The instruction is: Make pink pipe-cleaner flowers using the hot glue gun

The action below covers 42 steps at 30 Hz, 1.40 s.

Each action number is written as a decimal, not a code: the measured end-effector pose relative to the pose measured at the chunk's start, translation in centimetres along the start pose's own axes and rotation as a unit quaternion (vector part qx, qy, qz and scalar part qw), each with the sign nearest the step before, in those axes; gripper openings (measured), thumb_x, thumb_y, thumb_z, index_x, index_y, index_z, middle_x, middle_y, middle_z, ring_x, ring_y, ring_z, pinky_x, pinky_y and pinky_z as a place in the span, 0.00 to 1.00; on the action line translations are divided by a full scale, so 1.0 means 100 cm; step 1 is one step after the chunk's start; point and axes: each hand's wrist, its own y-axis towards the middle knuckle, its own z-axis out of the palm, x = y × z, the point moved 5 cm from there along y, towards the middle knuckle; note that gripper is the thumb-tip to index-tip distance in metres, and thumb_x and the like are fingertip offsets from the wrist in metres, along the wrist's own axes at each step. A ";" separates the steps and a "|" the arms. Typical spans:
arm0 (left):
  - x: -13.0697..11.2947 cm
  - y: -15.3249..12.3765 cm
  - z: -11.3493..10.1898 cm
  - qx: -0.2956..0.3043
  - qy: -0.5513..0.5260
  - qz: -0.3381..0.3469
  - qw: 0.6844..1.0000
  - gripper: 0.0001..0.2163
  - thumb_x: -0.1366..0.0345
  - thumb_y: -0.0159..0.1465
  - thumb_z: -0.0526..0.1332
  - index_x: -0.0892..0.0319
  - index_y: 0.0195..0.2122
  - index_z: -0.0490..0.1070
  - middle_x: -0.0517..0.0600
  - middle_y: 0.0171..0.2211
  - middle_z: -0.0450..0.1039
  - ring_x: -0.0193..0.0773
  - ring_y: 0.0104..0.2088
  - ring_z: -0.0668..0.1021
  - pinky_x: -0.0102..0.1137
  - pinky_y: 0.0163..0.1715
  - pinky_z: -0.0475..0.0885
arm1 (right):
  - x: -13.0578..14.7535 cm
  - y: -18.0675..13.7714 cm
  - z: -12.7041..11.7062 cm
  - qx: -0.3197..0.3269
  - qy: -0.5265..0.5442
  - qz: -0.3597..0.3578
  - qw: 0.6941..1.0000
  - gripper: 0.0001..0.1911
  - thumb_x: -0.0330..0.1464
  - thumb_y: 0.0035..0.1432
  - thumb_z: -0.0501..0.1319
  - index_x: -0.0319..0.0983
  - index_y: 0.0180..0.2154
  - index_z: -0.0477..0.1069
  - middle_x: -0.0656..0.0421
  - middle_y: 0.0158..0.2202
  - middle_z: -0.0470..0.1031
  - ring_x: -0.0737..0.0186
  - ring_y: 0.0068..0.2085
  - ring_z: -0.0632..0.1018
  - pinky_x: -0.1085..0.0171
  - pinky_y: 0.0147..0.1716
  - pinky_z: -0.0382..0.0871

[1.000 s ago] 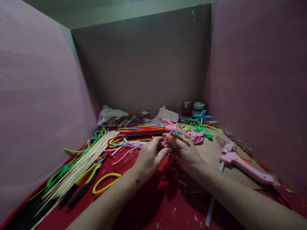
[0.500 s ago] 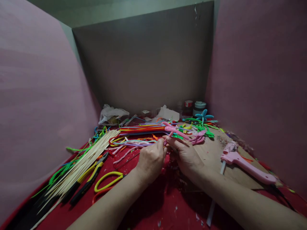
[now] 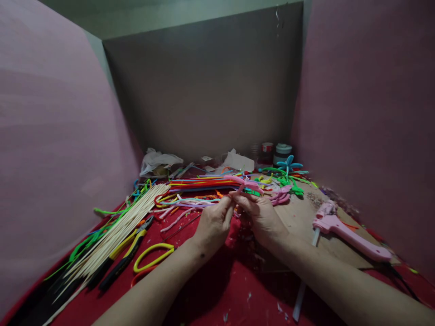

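Observation:
My left hand and my right hand meet over the red table top, fingertips pinched together on a pink pipe cleaner piece that sticks up and away from them. Both hands are closed around its lower end. Just behind them lies a row of coloured pipe cleaners, and finished pink loops rest to the right.
A bundle of wooden skewers runs along the left, with yellow-handled pliers and yellow-handled scissors beside it. A pink glue gun lies on a board at right. Small jars and a blue pipe-cleaner flower stand at the back. Pink panels wall both sides.
Both hands drew slightly closer together, and the pink piece now stands shorter and more bunched above my fingers. Nothing else on the table moved.

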 end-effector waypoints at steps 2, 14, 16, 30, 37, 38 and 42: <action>-0.002 0.002 -0.003 0.002 -0.066 -0.034 0.997 0.08 0.68 0.64 0.49 0.59 0.29 0.64 0.44 0.20 0.63 0.29 0.21 0.65 0.25 0.24 0.58 | 0.003 0.002 0.000 0.012 -0.007 -0.019 1.000 0.09 0.36 0.47 0.66 0.39 0.33 0.76 0.62 0.22 0.67 0.72 0.21 0.59 0.69 0.20 0.52; -0.003 0.001 0.006 0.094 -0.514 -0.203 0.828 0.11 0.58 0.60 0.56 0.60 0.28 0.62 0.37 0.13 0.49 0.23 0.13 0.53 0.22 0.14 0.52 | 0.013 0.002 0.006 0.065 0.020 -0.022 0.997 0.07 0.35 0.47 0.66 0.37 0.26 0.73 0.64 0.21 0.67 0.72 0.22 0.63 0.69 0.22 0.56; -0.005 0.000 0.008 0.101 -0.569 -0.208 0.789 0.10 0.59 0.61 0.57 0.60 0.29 0.62 0.37 0.13 0.50 0.23 0.12 0.53 0.22 0.13 0.55 | 0.013 0.003 0.007 0.074 0.024 -0.015 0.997 0.08 0.36 0.47 0.66 0.38 0.28 0.74 0.63 0.21 0.68 0.71 0.22 0.64 0.69 0.23 0.58; -0.003 0.000 0.001 0.081 -0.276 -0.109 0.952 0.10 0.61 0.63 0.51 0.59 0.27 0.61 0.42 0.17 0.58 0.27 0.17 0.61 0.24 0.18 0.56 | 0.013 -0.001 0.007 0.052 0.038 -0.008 0.998 0.08 0.36 0.45 0.67 0.39 0.28 0.76 0.62 0.23 0.71 0.70 0.23 0.66 0.67 0.25 0.59; 0.000 -0.005 0.003 0.000 0.049 0.031 0.998 0.08 0.68 0.63 0.48 0.58 0.29 0.63 0.46 0.20 0.63 0.31 0.19 0.64 0.28 0.20 0.53 | 0.005 -0.003 0.000 0.018 -0.030 -0.005 0.999 0.13 0.41 0.45 0.66 0.37 0.28 0.74 0.64 0.20 0.66 0.72 0.20 0.59 0.68 0.21 0.52; 0.000 -0.004 0.003 0.001 0.018 0.021 1.000 0.08 0.69 0.63 0.48 0.58 0.29 0.63 0.45 0.21 0.63 0.31 0.19 0.64 0.27 0.21 0.55 | 0.004 -0.003 0.000 0.020 -0.032 -0.002 0.999 0.14 0.42 0.45 0.66 0.37 0.28 0.74 0.64 0.19 0.65 0.72 0.19 0.59 0.68 0.21 0.52; 0.001 0.001 0.002 0.042 -0.242 -0.106 0.964 0.10 0.63 0.63 0.50 0.59 0.26 0.62 0.42 0.17 0.57 0.27 0.17 0.60 0.25 0.19 0.55 | 0.005 -0.003 0.002 0.020 -0.043 -0.001 0.999 0.14 0.42 0.47 0.65 0.38 0.30 0.75 0.65 0.19 0.64 0.73 0.19 0.59 0.68 0.21 0.52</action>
